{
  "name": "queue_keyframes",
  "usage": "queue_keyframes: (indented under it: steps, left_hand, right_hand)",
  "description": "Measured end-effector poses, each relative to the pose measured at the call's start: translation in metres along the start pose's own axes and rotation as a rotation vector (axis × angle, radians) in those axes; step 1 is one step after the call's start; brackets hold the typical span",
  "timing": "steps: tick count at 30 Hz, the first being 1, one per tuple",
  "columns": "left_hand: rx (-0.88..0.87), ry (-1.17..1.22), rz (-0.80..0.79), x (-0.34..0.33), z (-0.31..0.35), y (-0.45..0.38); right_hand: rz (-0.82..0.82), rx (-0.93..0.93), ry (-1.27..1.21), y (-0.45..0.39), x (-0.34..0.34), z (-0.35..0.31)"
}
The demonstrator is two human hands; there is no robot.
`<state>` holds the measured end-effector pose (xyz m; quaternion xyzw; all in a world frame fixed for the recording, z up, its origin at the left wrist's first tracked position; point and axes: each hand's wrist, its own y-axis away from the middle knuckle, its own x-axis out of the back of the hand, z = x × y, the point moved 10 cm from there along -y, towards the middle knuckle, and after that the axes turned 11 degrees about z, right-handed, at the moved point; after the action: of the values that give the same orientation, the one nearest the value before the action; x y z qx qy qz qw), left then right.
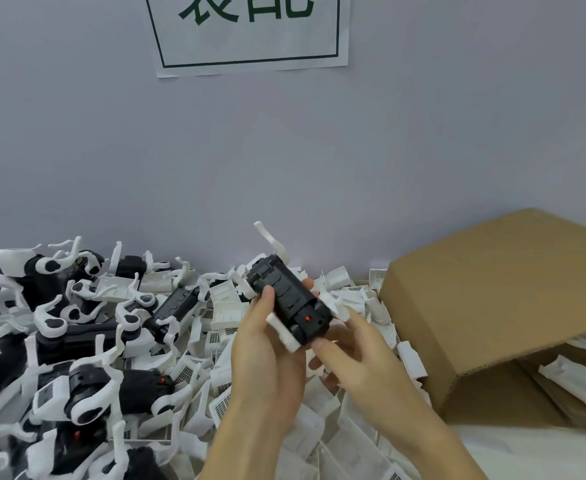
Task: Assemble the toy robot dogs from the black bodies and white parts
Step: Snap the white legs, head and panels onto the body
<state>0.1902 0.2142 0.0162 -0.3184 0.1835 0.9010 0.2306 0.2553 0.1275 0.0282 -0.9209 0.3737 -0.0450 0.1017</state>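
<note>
Both forearms rise from the near edge, and between them the left hand (267,344) curls its fingers and thumb round the left flank of a black body (289,301) with white legs (272,241) already on it, held above the heap, while the right hand (348,344) cups the body's near right end, fingers bent under it and thumb by the red switch. Under the hands spreads a pile of loose white parts (222,308), with finished black-and-white dogs (87,400) heaped to the left. An open cardboard box (492,306) lies on its side at the right, white pieces inside, and a paper sign (250,32) hangs on the far wall.
</note>
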Motion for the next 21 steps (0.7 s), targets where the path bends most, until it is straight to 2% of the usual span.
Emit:
queue_keyframes:
  steps: [3, 6, 11, 15, 21]
  left_hand:
    - [-0.005, 0.009, -0.05, -0.001, 0.0, -0.002]
    - [-0.004, -0.008, -0.006, 0.001, -0.002, -0.003]
    - [-0.027, -0.118, 0.021, -0.001, -0.005, 0.0]
    - [-0.084, -0.152, 0.023, -0.002, -0.002, 0.0]
    - [-0.061, -0.188, 0.054, 0.002, -0.006, 0.001]
  right_hand:
    - [-0.036, -0.034, -0.066, 0.002, -0.004, 0.001]
    - [-0.068, -0.025, -0.062, 0.004, -0.01, 0.0]
    - [0.024, -0.043, -0.041, 0.002, -0.012, 0.009]
    - [0.011, -0.102, -0.091, 0.001, -0.013, 0.016]
    - [0.009, -0.191, -0.223, -0.001, -0.016, 0.028]
